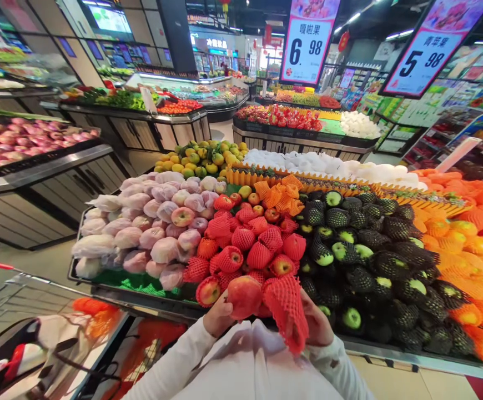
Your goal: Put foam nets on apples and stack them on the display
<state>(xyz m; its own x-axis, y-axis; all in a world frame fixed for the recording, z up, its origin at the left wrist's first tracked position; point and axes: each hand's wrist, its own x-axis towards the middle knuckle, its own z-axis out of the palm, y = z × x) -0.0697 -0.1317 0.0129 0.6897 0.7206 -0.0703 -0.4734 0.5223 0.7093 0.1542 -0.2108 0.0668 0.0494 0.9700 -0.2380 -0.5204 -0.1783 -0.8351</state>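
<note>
In my left hand (219, 315) is a bare red apple (245, 297), gripped from its left side at the front edge of the fruit stand. My right hand (317, 322) has hold of a red foam net sleeve (287, 311), which hangs loose and looks hollow beside the apple. Just beyond both hands lies a heap of red apples (230, 258), most of them in red foam nets. Green apples in black nets (352, 318) lie to the right of my right hand. The fingertips of my right hand are partly hidden behind the sleeve.
Pale bagged apples (166, 250) fill the stand's left part, and orange-netted fruit (470, 250) its right end. A shopping cart (12, 283) with a bag (37, 355) stands at my left. Price signs (309, 47) hang overhead. Onions (20, 141) lie on another stand.
</note>
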